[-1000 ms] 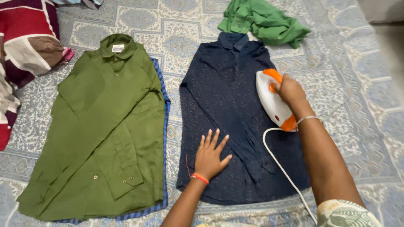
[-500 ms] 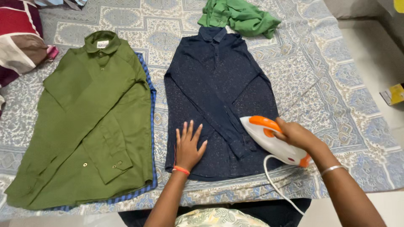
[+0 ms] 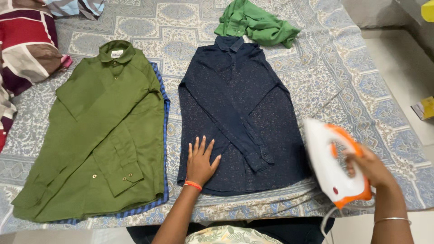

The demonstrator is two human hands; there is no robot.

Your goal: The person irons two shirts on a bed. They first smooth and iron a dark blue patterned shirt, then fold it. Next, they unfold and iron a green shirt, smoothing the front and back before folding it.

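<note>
A dark navy shirt lies flat on the patterned bedsheet, sleeves folded across its front. My left hand rests flat on its lower left part, fingers spread, a red band at the wrist. My right hand grips the orange handle of a white and orange iron, lifted off the shirt and tilted upright to the right of its hem. The iron's white cord hangs down below it.
An olive green shirt lies flat to the left, on top of a blue striped cloth. A crumpled bright green garment sits beyond the navy collar. A maroon patterned blanket is at far left. Floor runs along the right.
The iron has come off the navy shirt, swinging down and right past the hem, and now stands tilted up in my right hand. My left hand stays pressed on the shirt.
</note>
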